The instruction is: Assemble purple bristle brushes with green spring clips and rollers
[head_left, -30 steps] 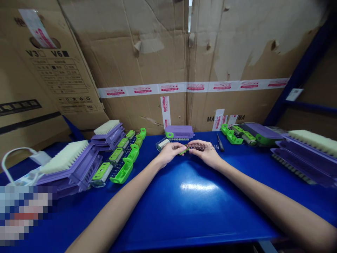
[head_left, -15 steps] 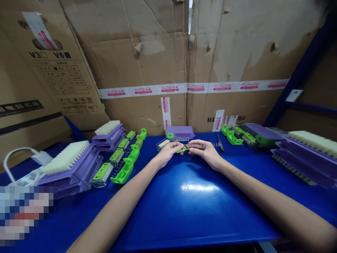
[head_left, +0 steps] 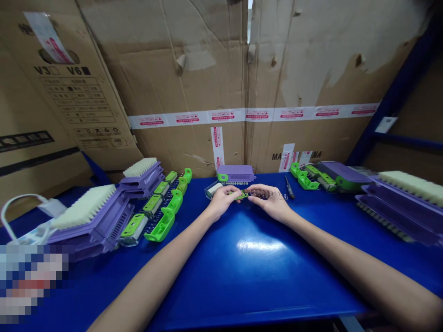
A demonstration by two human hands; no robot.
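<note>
My left hand (head_left: 223,201) is closed on a small green plastic piece (head_left: 241,195) above the middle of the table. Facing it, my right hand (head_left: 272,204) pinches a thin metal coil spring (head_left: 275,195), with its fingertips at the green piece. The spring stretches out to the right over that hand's back. Whether its near end is fixed to the piece is hidden by the fingers. Just behind my left hand lies a clear case with a white block (head_left: 212,188). Beyond both hands rests a purple brush (head_left: 237,173) with a green end.
To the left, purple brush bodies (head_left: 93,221) stand beside rows of green-topped clear cases (head_left: 133,229), springs and green end caps (head_left: 162,226). A screwdriver (head_left: 290,188) lies right of my hands. More purple brush parts (head_left: 398,203) sit at the right. Cardboard (head_left: 187,92) walls the back.
The spring's loose end has sunk slightly and its coils sit closer to my right hand. Both hands stay almost in place, still at the green piece.
</note>
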